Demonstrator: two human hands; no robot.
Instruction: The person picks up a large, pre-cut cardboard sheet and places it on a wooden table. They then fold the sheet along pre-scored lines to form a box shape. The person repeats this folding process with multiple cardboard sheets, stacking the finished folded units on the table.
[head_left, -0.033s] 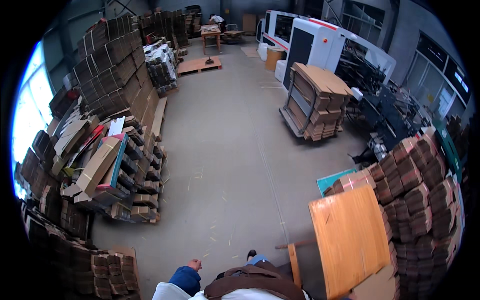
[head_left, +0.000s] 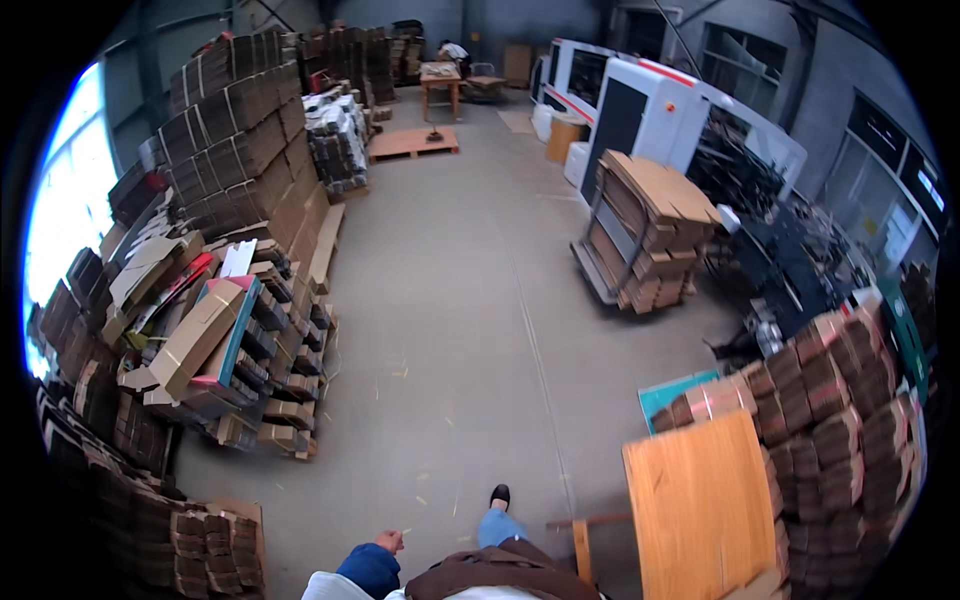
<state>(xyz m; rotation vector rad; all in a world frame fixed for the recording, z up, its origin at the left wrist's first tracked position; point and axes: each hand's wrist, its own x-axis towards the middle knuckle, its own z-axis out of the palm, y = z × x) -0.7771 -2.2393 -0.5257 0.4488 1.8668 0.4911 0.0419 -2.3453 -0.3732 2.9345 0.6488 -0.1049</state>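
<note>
My left hand (head_left: 389, 542), at the end of a blue sleeve (head_left: 368, 570), hangs low in front of me with its fingers curled inward. Whether anything small sits inside those fingers cannot be made out. It touches no furniture or stack; grey floor lies beneath it. My right hand is out of sight. To my right stands a wooden table (head_left: 700, 505) with a smooth, light orange-brown top. A flat piece of cardboard (head_left: 765, 585) shows at its near right corner.
Bundled cardboard stacks (head_left: 830, 400) rise beyond the table's right side. On the left, a pallet load with loose boxes (head_left: 200, 335) stands before tall tied stacks (head_left: 235, 130). A loaded cardboard trolley (head_left: 650, 230) is beside a white machine (head_left: 650, 110). A person (head_left: 455, 52) is near a far table.
My foot in a black shoe shows farther forward, with more of the blue trouser leg in view. The view has shifted, so the trolley and the wooden table appear lower.
</note>
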